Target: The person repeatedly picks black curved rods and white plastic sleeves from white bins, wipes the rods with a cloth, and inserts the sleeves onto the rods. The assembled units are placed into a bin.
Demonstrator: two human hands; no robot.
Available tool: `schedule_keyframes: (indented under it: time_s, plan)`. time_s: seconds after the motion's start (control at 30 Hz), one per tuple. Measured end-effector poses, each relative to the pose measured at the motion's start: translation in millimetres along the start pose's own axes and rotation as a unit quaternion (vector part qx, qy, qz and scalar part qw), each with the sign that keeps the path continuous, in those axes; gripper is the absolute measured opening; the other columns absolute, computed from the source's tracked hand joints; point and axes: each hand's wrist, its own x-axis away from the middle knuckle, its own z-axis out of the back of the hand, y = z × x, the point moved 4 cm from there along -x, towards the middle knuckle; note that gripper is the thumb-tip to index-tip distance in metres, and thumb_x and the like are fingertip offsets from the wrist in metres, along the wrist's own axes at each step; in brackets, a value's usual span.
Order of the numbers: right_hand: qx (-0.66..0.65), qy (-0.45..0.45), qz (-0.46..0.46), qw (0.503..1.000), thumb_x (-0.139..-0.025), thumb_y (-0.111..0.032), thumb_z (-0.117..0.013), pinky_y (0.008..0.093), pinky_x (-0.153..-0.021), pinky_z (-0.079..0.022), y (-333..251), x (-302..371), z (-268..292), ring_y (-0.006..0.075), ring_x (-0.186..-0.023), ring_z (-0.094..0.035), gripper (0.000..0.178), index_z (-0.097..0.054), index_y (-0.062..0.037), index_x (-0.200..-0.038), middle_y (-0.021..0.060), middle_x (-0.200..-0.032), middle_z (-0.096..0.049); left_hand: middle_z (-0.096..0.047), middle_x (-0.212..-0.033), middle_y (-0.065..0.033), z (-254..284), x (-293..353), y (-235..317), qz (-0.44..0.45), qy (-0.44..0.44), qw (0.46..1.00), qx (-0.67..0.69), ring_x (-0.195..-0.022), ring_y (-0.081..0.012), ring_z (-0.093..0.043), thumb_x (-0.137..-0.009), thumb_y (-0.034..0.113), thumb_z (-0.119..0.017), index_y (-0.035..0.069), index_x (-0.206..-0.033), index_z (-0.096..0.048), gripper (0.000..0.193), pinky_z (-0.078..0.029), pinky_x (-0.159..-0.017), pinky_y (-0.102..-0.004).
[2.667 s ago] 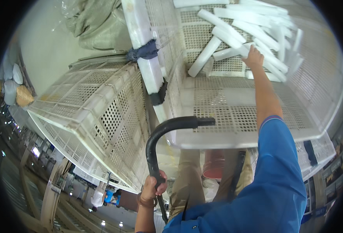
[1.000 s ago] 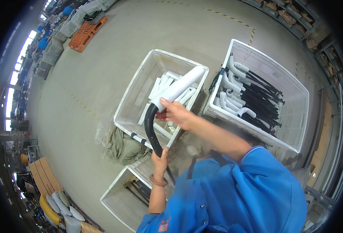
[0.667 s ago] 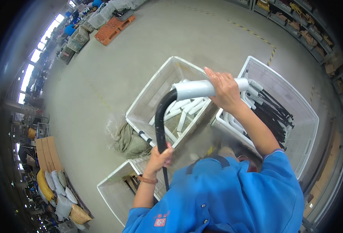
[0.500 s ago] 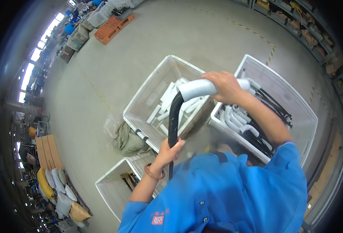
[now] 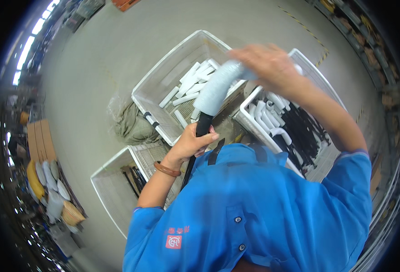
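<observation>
My left hand [image 5: 192,145] is closed round a black rod [image 5: 204,123], whose thin lower part runs down in front of my blue shirt. Over the rod's upper end sits a white foam sleeve [image 5: 216,88], bending up and to the right. My right hand [image 5: 272,65], blurred by motion, grips the sleeve's far part from above; a white bit shows past the hand. Beneath the sleeve is a white basket [image 5: 161,68] holding several loose white foam tubes [image 5: 193,84]. A second white basket [image 5: 331,88] at the right holds black rods [image 5: 302,131] with bent white sleeves [image 5: 265,115].
A third white basket [image 5: 107,199] at the lower left contains a few dark rods [image 5: 134,179]. Crumpled green-grey cloth [image 5: 134,124] lies on the floor beside the baskets. Cardboard [image 5: 42,140] and sacks [image 5: 36,179] stand at the far left. Shelving [image 5: 358,38] lines the right side.
The sleeve has tilted, its open end now lower and covering more of the black rod. My right hand has moved up in the view and slightly right. The view has shifted.
</observation>
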Motion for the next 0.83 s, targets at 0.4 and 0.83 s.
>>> schedule_keyframes:
  time_s: [0.4, 0.83]
  plan:
    - [-0.037, -0.175, 0.161, 0.97, -0.071, -0.003, -0.069, 0.0389, -0.067, -0.055, -40.8, -38.2, -30.2, 0.0288, -0.077, -0.07, 0.025, -0.061, -0.0046, -0.095, 0.0113, -0.083, -0.067, -0.053, -0.062, 0.0023, -9.6, 10.4, -10.1, 0.024, 0.003, 1.0, 0.014, -0.042, -0.0035, -0.044, -0.083, 0.016, -0.077, 0.004, -0.091, -0.057, 0.025, -0.031, -0.037, -0.0201]
    - [0.139, 0.039, -0.057, 0.988, -0.086, -0.017, -0.057, 0.042, -0.119, -0.02, -32.0, 36.7, -17.0, 0.0167, -0.137, -0.039, 0.052, -0.048, -0.0264, -0.136, -0.0018, -0.145, -0.046, -0.05, -0.054, -0.0014, 54.3, -71.3, 51.2, -0.18, 0.103, 0.968, -0.143, -0.038, -0.0098, -0.046, -0.091, 0.055, -0.06, 0.006, -0.089, -0.053, 0.05, -0.038, -0.034, -0.0238]
